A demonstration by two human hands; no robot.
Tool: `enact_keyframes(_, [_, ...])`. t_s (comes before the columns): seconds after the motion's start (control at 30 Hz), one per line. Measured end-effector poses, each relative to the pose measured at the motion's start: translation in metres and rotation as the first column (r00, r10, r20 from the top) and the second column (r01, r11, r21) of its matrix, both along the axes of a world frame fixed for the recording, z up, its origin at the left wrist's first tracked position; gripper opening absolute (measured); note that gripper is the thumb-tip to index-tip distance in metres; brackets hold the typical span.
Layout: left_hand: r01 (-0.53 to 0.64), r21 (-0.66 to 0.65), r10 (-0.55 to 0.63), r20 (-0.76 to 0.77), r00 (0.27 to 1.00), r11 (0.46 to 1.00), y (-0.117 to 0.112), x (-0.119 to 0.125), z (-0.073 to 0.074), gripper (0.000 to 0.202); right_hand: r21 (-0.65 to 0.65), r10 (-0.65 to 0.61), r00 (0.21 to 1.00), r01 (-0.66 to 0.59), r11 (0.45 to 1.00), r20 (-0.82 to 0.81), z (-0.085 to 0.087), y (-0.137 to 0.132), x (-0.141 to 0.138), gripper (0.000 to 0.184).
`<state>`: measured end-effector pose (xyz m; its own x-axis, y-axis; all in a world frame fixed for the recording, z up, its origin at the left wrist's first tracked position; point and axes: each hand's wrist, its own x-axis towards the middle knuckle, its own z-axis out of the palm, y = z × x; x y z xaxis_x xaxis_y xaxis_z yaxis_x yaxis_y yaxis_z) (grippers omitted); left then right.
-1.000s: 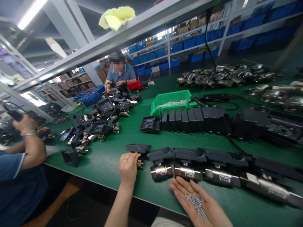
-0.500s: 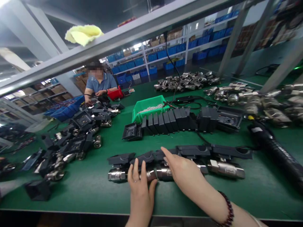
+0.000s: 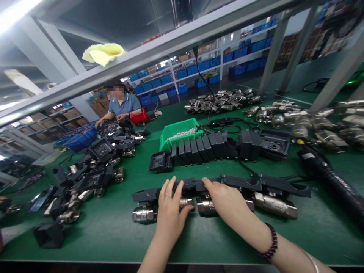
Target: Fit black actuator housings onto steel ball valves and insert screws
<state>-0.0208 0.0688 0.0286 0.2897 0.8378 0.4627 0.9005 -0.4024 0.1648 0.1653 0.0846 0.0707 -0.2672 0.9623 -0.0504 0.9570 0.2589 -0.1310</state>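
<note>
A row of metal valves topped with dark grey plastic housings lies along the near part of the green bench. My left hand (image 3: 171, 206) is closed over one valve (image 3: 186, 202); its fingers reach up onto the housing and the thumb lies at the valve's right end. My right hand (image 3: 226, 199) is curled over the adjoining dark grey housing (image 3: 199, 185), with its metal valve (image 3: 205, 206) partly covered below. Its far fingertips are hidden. At the row's ends lie another valve (image 3: 144, 214) and a larger valve (image 3: 275, 204).
Behind the row stand upright dark housings (image 3: 196, 148) and a green bin (image 3: 167, 142) of small metal parts. Assembled valves (image 3: 93, 178) are heaped at left. A black cylindrical tool (image 3: 330, 178) lies at right. A co-worker (image 3: 124, 104) sits across the bench, under a metal beam (image 3: 159, 47).
My left hand has shifted up onto the housing. My right index finger, stretched out before, is now bent over its housing. A wider gap shows between the two middle valves.
</note>
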Motion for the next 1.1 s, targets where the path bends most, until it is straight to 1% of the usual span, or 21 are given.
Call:
enact_keyframes(0.1, [0.045,0.008,-0.044,-0.086,0.995,0.999,0.014,0.012,0.002,0.052,-0.002,-0.001,1.0,0.001,1.0,0.009,-0.001,-0.001,0.0,0.037])
enact_keyframes(0.2, [0.018,0.031,-0.014,-0.122,0.992,0.999,0.021,0.018,-0.003,0.036,-0.003,0.009,1.0,-0.009,1.0,0.019,-0.002,-0.001,0.0,0.038])
enact_keyframes(0.3, [-0.007,0.033,0.011,-0.128,0.992,0.999,0.021,0.015,-0.006,0.033,-0.008,0.013,1.0,-0.013,1.0,0.023,-0.004,0.0,0.001,0.041])
enact_keyframes(0.4, [-0.004,0.021,0.006,-0.133,0.991,1.0,0.019,0.007,-0.004,0.031,-0.012,0.003,1.0,-0.003,1.0,0.001,-0.008,0.002,0.003,0.045])
enact_keyframes(0.47, [0.013,0.012,-0.011,-0.133,0.991,1.0,0.017,0.002,-0.003,0.032,0.015,-0.009,0.995,0.011,1.0,-0.096,-0.014,0.002,0.005,0.046])
enact_keyframes(0.5, [0.025,0.012,-0.023,-0.128,0.992,1.0,0.016,0.0,-0.004,0.035,0.035,-0.013,0.975,0.021,0.999,-0.224,-0.017,0.0,0.006,0.043])
enact_keyframes(0.53, [0.037,0.02,-0.035,-0.112,0.993,0.999,0.013,0.0,-0.004,0.038,0.031,-0.018,0.911,0.033,0.999,-0.411,-0.021,-0.002,0.007,0.038])
enact_keyframes(0.57, [0.048,0.038,-0.044,-0.084,0.996,0.998,0.01,0.0,-0.005,0.041,-0.016,-0.044,0.768,0.044,0.999,-0.639,-0.025,-0.006,0.008,0.031])
enact_keyframes(0.6, [0.054,0.062,-0.052,-0.04,0.998,0.997,0.004,0.002,-0.006,0.044,-0.125,-0.119,0.525,0.024,0.992,-0.843,-0.029,-0.011,0.008,0.025])
enact_keyframes(0.63, [0.056,0.086,-0.057,0.017,0.998,0.995,-0.003,0.004,-0.006,0.044,-0.276,-0.257,0.212,-0.064,0.959,-0.943,-0.032,-0.018,0.008,0.025])
enact_keyframes(0.67, [0.055,0.106,-0.064,0.08,0.995,0.993,-0.011,0.008,-0.006,0.044,-0.411,-0.439,-0.095,-0.217,0.885,-0.894,-0.034,-0.025,0.006,0.029])
enact_keyframes(0.7, [0.058,0.115,-0.075,0.142,0.987,0.992,-0.02,0.011,-0.004,0.042,-0.491,-0.612,-0.326,-0.384,0.782,-0.72,-0.036,-0.032,0.004,0.032])
enact_keyframes(0.73, [0.069,0.113,-0.091,0.197,0.976,0.991,-0.029,0.015,-0.002,0.039,-0.517,-0.73,-0.466,-0.516,0.683,-0.5,-0.036,-0.039,0.001,0.032])
enact_keyframes(0.77, [0.088,0.102,-0.11,0.244,0.964,0.991,-0.038,0.019,0.0,0.037,-0.52,-0.786,-0.54,-0.598,0.61,-0.3,-0.036,-0.044,-0.002,0.028])
enact_keyframes(0.8, [0.109,0.088,-0.129,0.281,0.951,0.99,-0.046,0.022,0.003,0.034,-0.531,-0.798,-0.583,-0.633,0.563,-0.152,-0.034,-0.049,-0.006,0.022])
enact_keyframes(0.83, [0.129,0.074,-0.146,0.311,0.939,0.989,-0.052,0.025,0.006,0.031,-0.554,-0.784,-0.618,-0.636,0.537,-0.051,-0.033,-0.052,-0.009,0.019])
enact_keyframes(0.87, [0.145,0.059,-0.157,0.337,0.929,0.988,-0.057,0.028,0.008,0.028,-0.579,-0.768,-0.64,-0.632,0.515,0.015,-0.031,-0.055,-0.012,0.026])
enact_keyframes(0.93, [0.169,0.031,-0.168,0.375,0.911,0.985,-0.063,0.033,0.011,0.021,-0.581,-0.765,-0.638,-0.655,0.483,0.084,-0.03,-0.057,-0.015,0.044])
enact_keyframes(0.97, [0.181,0.013,-0.172,0.388,0.905,0.983,-0.064,0.035,0.011,0.019,-0.566,-0.773,-0.627,-0.674,0.475,0.098,-0.031,-0.058,-0.016,0.049])
enact_keyframes(1.03, [0.205,-0.034,-0.176,0.388,0.905,0.978,-0.064,0.039,0.009,0.016,-0.533,-0.793,-0.601,-0.704,0.469,0.097,-0.035,-0.059,-0.016,0.052])
enact_keyframes(1.1, [0.199,-0.093,-0.156,0.344,0.926,0.976,-0.063,0.041,0.005,0.015,-0.519,-0.801,-0.593,-0.714,0.471,0.089,-0.04,-0.06,-0.016,0.051])
